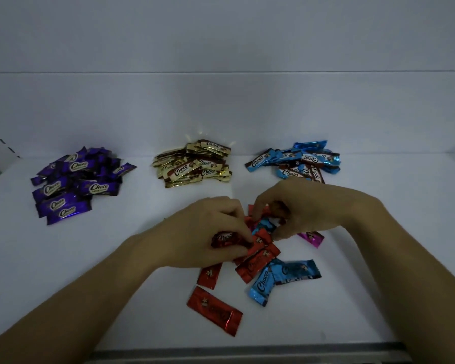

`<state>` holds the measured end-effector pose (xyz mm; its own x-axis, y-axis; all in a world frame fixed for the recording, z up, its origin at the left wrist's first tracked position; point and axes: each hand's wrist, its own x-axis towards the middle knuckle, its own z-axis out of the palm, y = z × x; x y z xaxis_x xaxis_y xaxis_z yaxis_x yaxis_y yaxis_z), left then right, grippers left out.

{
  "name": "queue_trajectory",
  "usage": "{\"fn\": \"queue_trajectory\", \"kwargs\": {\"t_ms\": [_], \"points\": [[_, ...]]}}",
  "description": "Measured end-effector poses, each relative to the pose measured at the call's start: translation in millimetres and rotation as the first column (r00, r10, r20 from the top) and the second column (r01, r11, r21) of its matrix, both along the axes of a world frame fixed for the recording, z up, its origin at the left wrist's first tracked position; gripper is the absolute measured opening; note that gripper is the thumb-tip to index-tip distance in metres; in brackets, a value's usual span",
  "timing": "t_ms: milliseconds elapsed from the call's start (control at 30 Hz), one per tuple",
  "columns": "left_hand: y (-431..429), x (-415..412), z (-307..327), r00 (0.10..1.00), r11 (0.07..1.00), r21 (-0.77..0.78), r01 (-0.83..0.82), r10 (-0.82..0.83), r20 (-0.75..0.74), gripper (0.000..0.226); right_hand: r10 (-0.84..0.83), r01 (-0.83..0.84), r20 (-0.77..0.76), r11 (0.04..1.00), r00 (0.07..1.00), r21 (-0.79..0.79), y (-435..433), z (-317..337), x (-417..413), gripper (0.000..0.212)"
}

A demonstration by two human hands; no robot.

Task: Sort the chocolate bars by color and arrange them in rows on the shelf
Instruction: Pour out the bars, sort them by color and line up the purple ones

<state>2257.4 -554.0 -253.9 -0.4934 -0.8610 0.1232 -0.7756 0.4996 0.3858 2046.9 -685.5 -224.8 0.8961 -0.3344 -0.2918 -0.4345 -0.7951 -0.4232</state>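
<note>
1. Head view, back of the shelf: three sorted heaps of foil-wrapped chocolate bars lay in a line across the white shelf board (pixel 116 258). A heap of purple bars (pixel 76 179) was on the left, a heap of gold-and-brown bars (pixel 195 164) in the middle and a heap of light blue bars (pixel 297 161) on the right, each well apart from the next.
2. Head view, front: a small unsorted cluster lay nearer the person, made up mostly of shiny red bars (pixel 258 261), with a light blue bar (pixel 262 285) and a darker blue bar (pixel 297 270) touching at its near right side.
3. A pink foil bar (pixel 311 237) lay just beside the right wrist.
4. One flat red bar (pixel 214 310) lay alone, nearest the front edge.
5. The left hand (pixel 202 232) had its fingers curled round a dark red bar (pixel 223 239) at the cluster's left side.
6. The right hand (pixel 307 208) was bent over the far side of the cluster, fingertips down among red and blue wrappers; whether it grasped one could not be told.
</note>
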Motion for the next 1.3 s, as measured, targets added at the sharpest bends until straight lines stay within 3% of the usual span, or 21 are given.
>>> {"fn": "queue_trajectory", "kwargs": {"t_ms": [133,300,467,567,700,833,900,1000,1100,1200,1300], "points": [[0,4,0,1.0,1.0,-0.005,-0.005,0.004,-0.026,0.025,-0.02,0.02,-0.019,1.0,1.0,0.012,-3,4,-2,0.033],[-2,3,-1,0.999,1.0,-0.017,-0.021,0.02,-0.034,0.022,-0.062,0.056,0.073,0.994,0.995,0.089,-8,7,-7,0.029],[-4,-9,-6,0.953,0.97,-0.031,-0.24,0.23,-0.196,0.034,-0.07,0.051,0.144,0.99,0.987,0.133,-12,7,-9,0.023],[-5,-16,-11,0.943,0.956,-0.038,-0.289,0.278,-0.186,0.041,-0.087,0.065,0.151,0.987,0.985,0.149,-12,4,-7,0.02],[-5,-17,-10,0.916,0.948,-0.006,-0.318,0.305,-0.262,0.026,-0.093,0.071,0.19,0.99,0.977,0.12,-9,3,-4,0.018],[-4,-16,-7,0.923,0.949,-0.027,-0.315,0.3,-0.243,0.019,-0.096,0.08,0.206,0.993,0.974,0.082,-5,10,-3,0.021],[-4,-13,-8,0.914,0.939,-0.049,-0.34,0.318,-0.251,0.017,-0.09,0.08,0.121,0.993,0.989,0.081,-3,18,-7,0.022],[-4,-9,-6,0.896,0.925,-0.065,-0.373,0.342,-0.284,0.008,-0.036,0.058,-0.166,0.99,0.986,0.128,13,29,-12,0.027],[-4,-7,-5,0.888,0.922,-0.079,-0.38,0.34,-0.309,0.009,0.063,-0.056,-0.343,0.998,0.937,0.03,35,31,-5,0.033],[-5,-7,-5,0.876,0.918,-0.071,-0.39,0.346,-0.336,0.01,0.072,-0.113,-0.403,0.99,0.912,-0.079,45,27,-1,0.035],[-6,-7,-4,0.855,0.909,-0.05,-0.415,0.37,-0.363,0.005,0.06,-0.071,-0.347,0.997,0.936,-0.018,41,30,-4,0.023]]}}
